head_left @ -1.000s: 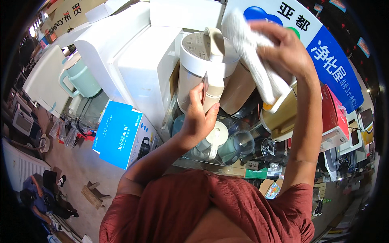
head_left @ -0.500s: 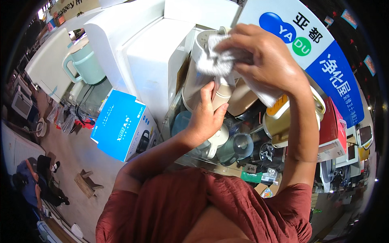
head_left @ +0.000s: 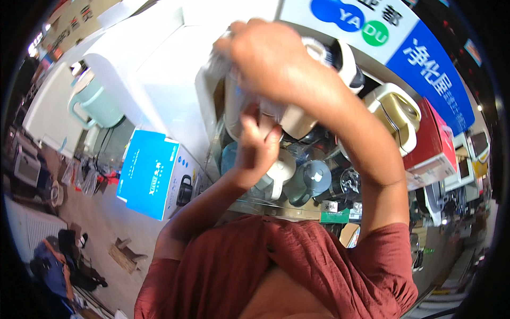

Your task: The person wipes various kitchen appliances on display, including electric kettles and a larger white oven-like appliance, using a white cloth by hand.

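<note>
My left hand [head_left: 257,151] is closed round the beige handle of a tall white jug-shaped appliance [head_left: 231,109], which stands among other wares on a glass counter. Above it, my right hand [head_left: 268,58], smeared by motion, clutches a crumpled white cloth [head_left: 218,66] at the appliance's upper part. My right hand and wrist hide most of its top. Just below my left hand are a cream jug [head_left: 279,173] and a grey-green jug [head_left: 314,181] with a rounded lid.
A large white box [head_left: 164,80] stands close on the left, a blue box [head_left: 147,170] before it, a pale green kettle [head_left: 101,103] beyond. To the right are a gold-and-white appliance [head_left: 393,114] and a red box [head_left: 431,138]. A person [head_left: 53,266] sits near a wooden stool [head_left: 125,256].
My right hand has swept left with the cloth across the appliance's upper part. My left hand keeps its hold on the handle. The whole view has shifted somewhat.
</note>
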`<state>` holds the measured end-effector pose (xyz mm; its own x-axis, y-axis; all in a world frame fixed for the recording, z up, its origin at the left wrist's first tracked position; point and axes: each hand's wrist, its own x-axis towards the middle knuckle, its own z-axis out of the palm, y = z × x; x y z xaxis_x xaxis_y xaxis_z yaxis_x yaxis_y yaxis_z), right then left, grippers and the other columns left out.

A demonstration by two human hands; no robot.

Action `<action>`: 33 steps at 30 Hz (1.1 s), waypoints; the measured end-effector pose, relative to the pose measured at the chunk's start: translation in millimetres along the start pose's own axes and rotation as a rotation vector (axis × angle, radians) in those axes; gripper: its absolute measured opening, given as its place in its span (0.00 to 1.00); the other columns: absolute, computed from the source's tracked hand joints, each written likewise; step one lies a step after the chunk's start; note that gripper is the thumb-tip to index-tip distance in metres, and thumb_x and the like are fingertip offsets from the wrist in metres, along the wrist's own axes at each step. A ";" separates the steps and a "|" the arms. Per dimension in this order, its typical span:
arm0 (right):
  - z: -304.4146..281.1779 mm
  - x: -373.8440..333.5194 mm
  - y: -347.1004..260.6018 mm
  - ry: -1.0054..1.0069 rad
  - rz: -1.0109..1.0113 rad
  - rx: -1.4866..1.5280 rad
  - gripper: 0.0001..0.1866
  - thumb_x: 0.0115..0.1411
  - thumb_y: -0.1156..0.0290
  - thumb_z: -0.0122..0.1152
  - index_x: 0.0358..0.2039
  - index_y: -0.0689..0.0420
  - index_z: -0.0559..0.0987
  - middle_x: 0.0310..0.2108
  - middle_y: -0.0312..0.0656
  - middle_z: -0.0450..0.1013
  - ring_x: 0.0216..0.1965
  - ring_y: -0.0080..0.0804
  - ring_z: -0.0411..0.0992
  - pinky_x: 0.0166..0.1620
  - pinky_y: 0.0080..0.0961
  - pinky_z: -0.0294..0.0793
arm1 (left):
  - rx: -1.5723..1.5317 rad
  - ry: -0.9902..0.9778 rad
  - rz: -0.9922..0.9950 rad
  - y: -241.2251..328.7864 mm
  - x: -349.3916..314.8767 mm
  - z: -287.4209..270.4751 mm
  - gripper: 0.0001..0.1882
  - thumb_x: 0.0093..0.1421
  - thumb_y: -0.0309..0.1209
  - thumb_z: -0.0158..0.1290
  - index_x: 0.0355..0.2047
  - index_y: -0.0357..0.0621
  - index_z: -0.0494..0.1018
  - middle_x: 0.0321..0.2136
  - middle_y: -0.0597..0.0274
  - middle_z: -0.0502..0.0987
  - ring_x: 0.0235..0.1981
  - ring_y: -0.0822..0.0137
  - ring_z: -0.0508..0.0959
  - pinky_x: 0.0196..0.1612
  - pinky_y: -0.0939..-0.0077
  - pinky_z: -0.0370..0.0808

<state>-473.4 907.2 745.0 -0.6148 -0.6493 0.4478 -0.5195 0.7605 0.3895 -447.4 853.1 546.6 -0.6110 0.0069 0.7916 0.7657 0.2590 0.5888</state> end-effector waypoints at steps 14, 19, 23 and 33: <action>-23.1 -108.5 136.5 0.144 1.046 0.737 0.20 0.51 0.75 0.61 0.47 0.59 0.78 0.31 0.47 0.77 0.31 0.33 0.77 0.36 0.28 0.75 | -0.195 -0.086 -0.254 3.9 0.4 -2.2 0.25 0.61 0.20 0.44 0.56 0.33 0.49 0.35 0.53 0.71 0.32 0.70 0.74 0.39 0.76 0.73; 4.2 -144.6 90.1 0.244 0.427 0.174 0.17 0.52 0.75 0.61 0.45 0.52 0.80 0.41 0.43 0.75 0.40 0.33 0.76 0.45 0.26 0.74 | -0.224 -0.104 -0.340 2.7 -1.1 -10.9 0.29 0.59 0.20 0.46 0.59 0.32 0.46 0.46 0.43 0.67 0.46 0.61 0.71 0.52 0.69 0.67; -16.6 -164.4 80.6 0.344 0.811 1.020 0.20 0.53 0.79 0.62 0.47 0.53 0.80 0.40 0.35 0.76 0.40 0.23 0.74 0.43 0.21 0.75 | -0.282 -0.118 -0.383 5.7 -0.1 -15.3 0.32 0.59 0.21 0.47 0.60 0.31 0.45 0.51 0.38 0.67 0.52 0.56 0.71 0.56 0.66 0.66; 14.7 -166.4 121.6 0.039 0.806 0.002 0.16 0.52 0.66 0.57 0.42 0.53 0.81 0.41 0.49 0.74 0.42 0.49 0.74 0.47 0.41 0.72 | -0.285 -0.091 -0.336 10.9 3.1 -9.6 0.26 0.62 0.24 0.44 0.57 0.32 0.47 0.38 0.51 0.70 0.36 0.68 0.73 0.42 0.75 0.71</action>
<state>-443.1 1107.8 706.0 -0.7796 0.0993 0.6184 0.0739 0.9950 -0.0667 -439.0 846.8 557.0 -0.8409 0.0561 0.5382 0.5383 -0.0144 0.8426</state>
